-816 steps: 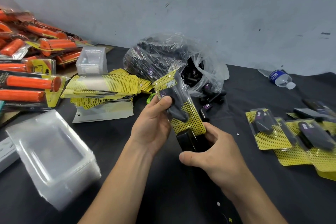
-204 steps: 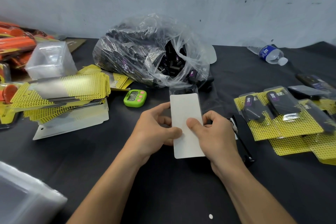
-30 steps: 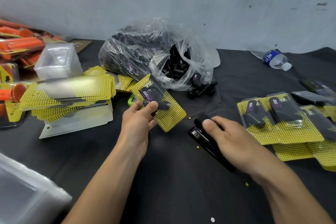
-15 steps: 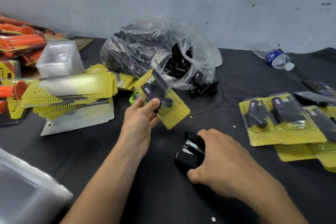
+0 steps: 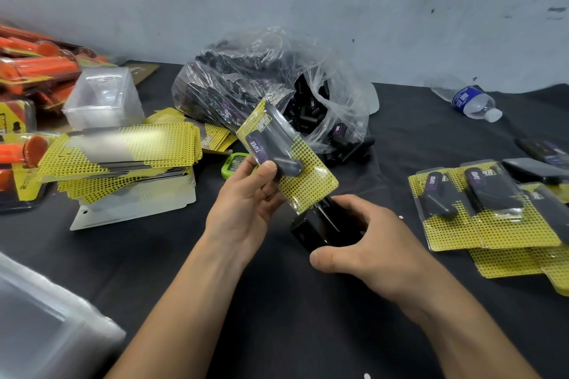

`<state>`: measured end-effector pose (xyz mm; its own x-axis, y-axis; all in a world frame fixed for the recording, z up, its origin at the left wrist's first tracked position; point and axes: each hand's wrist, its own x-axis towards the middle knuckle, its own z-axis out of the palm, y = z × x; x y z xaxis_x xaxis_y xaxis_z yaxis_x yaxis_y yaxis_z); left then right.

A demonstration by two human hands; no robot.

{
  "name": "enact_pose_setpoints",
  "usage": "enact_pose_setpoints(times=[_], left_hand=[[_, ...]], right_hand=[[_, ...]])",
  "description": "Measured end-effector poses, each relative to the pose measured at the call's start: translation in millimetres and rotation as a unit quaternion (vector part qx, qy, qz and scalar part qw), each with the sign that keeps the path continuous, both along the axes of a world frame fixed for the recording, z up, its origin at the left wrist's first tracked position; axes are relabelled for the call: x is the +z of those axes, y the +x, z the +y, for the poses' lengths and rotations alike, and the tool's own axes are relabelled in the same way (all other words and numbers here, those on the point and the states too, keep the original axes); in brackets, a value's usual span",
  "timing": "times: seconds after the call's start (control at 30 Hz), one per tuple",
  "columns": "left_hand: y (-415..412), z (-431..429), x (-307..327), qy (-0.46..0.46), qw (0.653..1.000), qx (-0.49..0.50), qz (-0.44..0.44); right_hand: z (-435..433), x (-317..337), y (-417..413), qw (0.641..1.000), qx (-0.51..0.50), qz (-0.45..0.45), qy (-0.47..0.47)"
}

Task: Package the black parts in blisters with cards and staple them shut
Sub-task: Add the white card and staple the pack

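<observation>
My left hand (image 5: 246,206) holds a blister pack (image 5: 308,175) with a yellow dotted card and a black part inside, tilted, thumb on its front. The pack's lower corner sits in the jaws of a black stapler (image 5: 323,229), which my right hand (image 5: 369,249) grips from the right with the thumb underneath. Behind them a clear plastic bag (image 5: 246,80) full of loose black parts lies open. A stack of yellow cards (image 5: 123,151) lies at the left. Finished packs (image 5: 480,212) lie at the right.
A stack of clear blisters (image 5: 104,98) stands behind the cards, and another (image 5: 46,326) sits at the near left. Orange-handled packaged goods (image 5: 34,71) pile at the far left. A green timer (image 5: 232,163) peeks out behind my left hand. A water bottle (image 5: 468,101) lies at the back right.
My right hand lifted the stapler and brought it up to the pack. My left hand lowered the pack's bottom corner into the stapler's jaws.
</observation>
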<state>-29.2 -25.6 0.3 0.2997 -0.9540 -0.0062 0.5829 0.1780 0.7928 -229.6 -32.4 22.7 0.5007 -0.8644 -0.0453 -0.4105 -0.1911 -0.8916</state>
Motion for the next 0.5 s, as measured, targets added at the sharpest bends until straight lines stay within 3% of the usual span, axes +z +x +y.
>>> enact_pose_setpoints(times=[0.5], left_hand=[[-3.6,-0.2,-1.5,-0.024,0.999,-0.023,-0.041]], right_hand=[[-0.4,-4.9,2.1,0.997,-0.019,-0.078,0.016]])
